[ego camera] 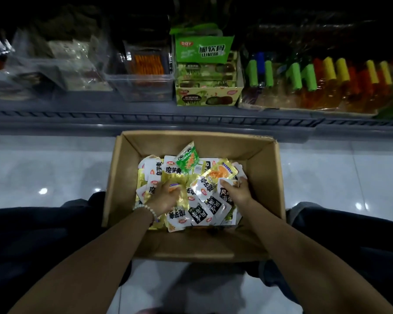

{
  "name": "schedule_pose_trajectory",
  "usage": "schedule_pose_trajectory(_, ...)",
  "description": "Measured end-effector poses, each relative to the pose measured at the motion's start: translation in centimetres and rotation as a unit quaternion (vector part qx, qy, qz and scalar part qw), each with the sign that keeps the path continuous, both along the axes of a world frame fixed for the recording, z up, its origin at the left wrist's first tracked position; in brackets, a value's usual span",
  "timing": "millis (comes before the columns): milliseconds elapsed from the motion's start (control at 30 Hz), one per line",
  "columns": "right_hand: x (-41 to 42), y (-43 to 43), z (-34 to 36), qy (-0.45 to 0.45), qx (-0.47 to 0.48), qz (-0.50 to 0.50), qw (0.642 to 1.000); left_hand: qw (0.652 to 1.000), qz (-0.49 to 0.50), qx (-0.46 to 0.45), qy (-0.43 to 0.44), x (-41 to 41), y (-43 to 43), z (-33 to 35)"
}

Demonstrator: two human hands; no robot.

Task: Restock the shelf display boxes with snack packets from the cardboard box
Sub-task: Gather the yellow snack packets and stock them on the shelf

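An open cardboard box [266, 177] sits on the floor between my knees, holding several white, yellow and black snack packets [200, 211]. A green packet [187, 158] stands tilted at the far side of the pile. My left hand [166, 196], with a bead bracelet on the wrist, lies down in the pile with fingers curled over a packet with an orange patch. My right hand [236, 190] is closed around a small white packet at the right of the pile. On the low shelf ahead stands a green display box [208, 94] with packets stacked inside.
A clear plastic bin [141, 87] with orange sticks stands left of the green display box. Further left are more clear bins [43, 71]. Bottles with green, yellow and orange caps [315, 80] fill the shelf at right. A grey shelf rail [191, 120] runs across. Glossy tiled floor surrounds the box.
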State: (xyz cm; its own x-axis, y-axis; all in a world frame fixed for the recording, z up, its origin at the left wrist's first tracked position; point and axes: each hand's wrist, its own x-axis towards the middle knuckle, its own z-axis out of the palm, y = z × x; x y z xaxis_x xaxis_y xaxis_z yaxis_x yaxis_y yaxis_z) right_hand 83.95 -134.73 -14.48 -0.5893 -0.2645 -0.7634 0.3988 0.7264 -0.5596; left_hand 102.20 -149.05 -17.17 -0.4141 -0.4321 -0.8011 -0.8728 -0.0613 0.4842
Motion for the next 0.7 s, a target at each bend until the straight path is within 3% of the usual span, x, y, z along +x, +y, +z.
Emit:
schedule_pose_trajectory(133,-0.2,-1.0,-1.0,0.033,0.022,0.056,0.998,0.988,0.131,0.057,0.051,-1.9,-0.4,1.1)
schedule_pose_trajectory(267,0.2,-1.7,-0.9,0.139,0.058,0.061,0.987,0.979,0.156,-0.017,0.13,-3.7,-0.6,2.7)
schedule_pose_trajectory(367,0.4,-2.8,-0.5,0.123,-0.001,0.032,0.992,0.961,0.189,-0.061,0.193,-5.2,-1.0,4.4)
schedule_pose_trajectory(467,0.4,-3.4,0.2,0.103,-0.063,0.015,0.993,0.957,0.162,-0.12,0.21,-6.2,-1.8,4.4)
schedule_pose_trajectory(567,0.4,-3.7,0.0,0.06,-0.095,-0.068,0.991,0.953,0.138,-0.188,0.195,-6.2,-2.7,3.6)
schedule_pose_trajectory(700,0.7,-3.4,-1.0,-0.019,-0.066,-0.105,0.992,0.974,0.03,-0.157,0.16,-4.1,-3.0,1.2)
